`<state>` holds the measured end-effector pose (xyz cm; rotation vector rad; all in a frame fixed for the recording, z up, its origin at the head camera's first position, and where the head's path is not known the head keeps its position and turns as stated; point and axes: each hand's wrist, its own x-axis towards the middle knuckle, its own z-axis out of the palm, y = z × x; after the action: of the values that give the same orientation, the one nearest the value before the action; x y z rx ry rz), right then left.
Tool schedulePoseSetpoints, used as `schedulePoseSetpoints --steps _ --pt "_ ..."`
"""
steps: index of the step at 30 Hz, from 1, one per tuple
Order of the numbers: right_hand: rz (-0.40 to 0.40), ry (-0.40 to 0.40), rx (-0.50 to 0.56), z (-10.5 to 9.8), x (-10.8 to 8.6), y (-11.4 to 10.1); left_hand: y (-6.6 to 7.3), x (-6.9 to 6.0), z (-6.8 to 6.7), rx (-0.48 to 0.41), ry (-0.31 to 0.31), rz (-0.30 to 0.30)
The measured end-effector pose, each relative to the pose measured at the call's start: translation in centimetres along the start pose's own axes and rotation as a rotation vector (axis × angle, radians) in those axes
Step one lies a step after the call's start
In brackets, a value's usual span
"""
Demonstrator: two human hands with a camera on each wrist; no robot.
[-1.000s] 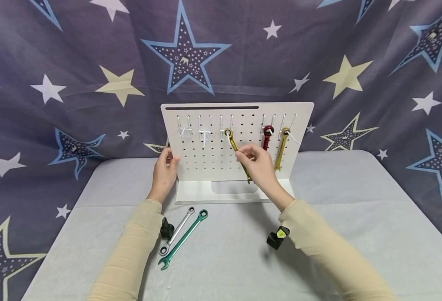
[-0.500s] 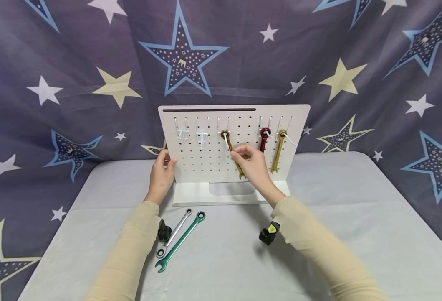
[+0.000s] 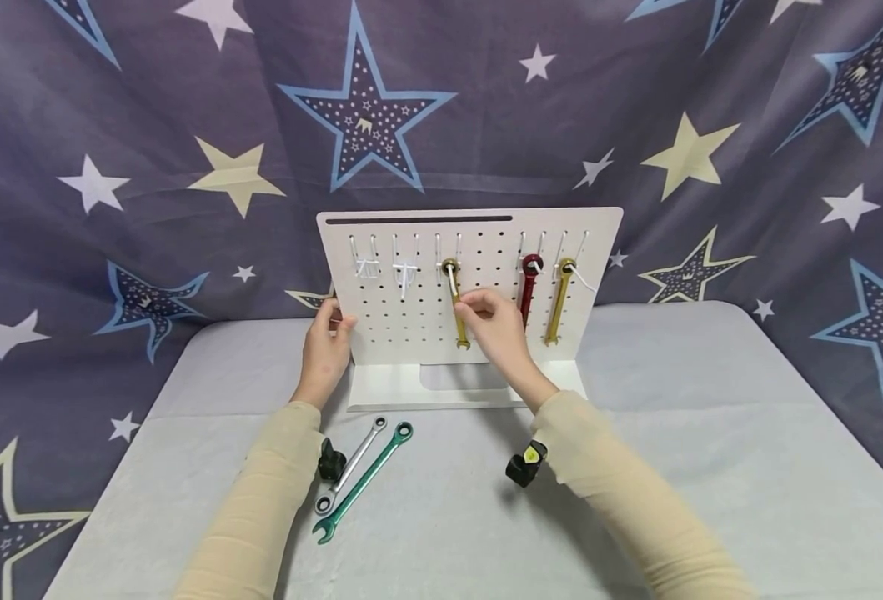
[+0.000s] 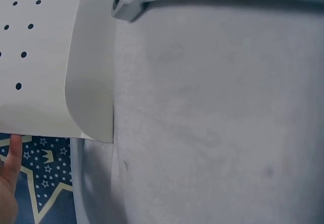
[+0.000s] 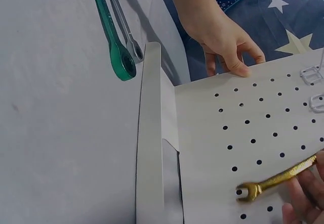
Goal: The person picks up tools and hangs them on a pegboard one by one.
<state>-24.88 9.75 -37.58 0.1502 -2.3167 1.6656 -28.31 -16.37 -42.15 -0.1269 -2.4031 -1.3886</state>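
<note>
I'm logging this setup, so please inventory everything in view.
Starry backdrop: 1, purple, behind
Table: 1, pale grey, foreground
Pegboard: 1, white, on table
Hooks: 5, white, on pegboard
Middle gold wrench: 1, gold, on middle hook
Right gold wrench: 1, gold, rightmost hook
Red wrench: 1, red, next hook left
Silver wrench: 1, silver, on table
Green wrench: 1, green, beside silver one
Wrist cameras: 2, black, at wrists
Sleeves: 2, beige, on forearms
Left hand: 1, bare, gripping pegboard's left edge
Right hand: 1, bare, pinching middle gold wrench
</note>
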Motion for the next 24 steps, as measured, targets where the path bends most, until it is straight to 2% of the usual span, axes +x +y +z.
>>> schedulePoseSetpoints --steps 6,12,15,24 --pt "-0.038 -0.007 0.004 -1.3 -1.4 1.0 0.0 0.0 0.0 0.004 -0.001 -0.004" --pt "-0.063 -0.005 0.062 -3.7 -2.8 1.7 0.0 0.0 0.0 0.011 0.011 0.011" --pt "-0.071 0.025 0.088 -5.1 -3.2 2.0 0.0 -0.1 -0.1 0.008 0.022 0.02" --pt "-0.025 0.171 0.057 -9.3 -3.6 3.7 0.1 -0.2 0.0 0.004 0.007 0.012"
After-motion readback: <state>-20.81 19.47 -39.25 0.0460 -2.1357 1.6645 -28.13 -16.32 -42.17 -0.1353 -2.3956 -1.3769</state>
